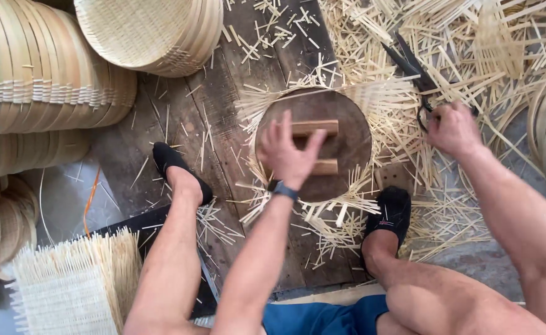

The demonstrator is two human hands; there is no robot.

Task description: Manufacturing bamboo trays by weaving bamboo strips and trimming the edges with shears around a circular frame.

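At the far left, stacked bamboo rims [37,68] lean in rows, with a flat woven mat [68,291] lying on the floor below them. A round woven basket [155,28] sits at the top, beside the stacks. On the plank floor [180,111], between two feet in black slippers, lies a dark round wooden form [347,139] with pale woven strips splaying out around its edge. The left hand [288,155], a dark band at its wrist, presses down on the form with fingers spread narrow over a small wooden block [313,128]. Further right, the right hand [453,130] closes on the handles of black shears [412,68] lying among loose bamboo offcuts [490,56].
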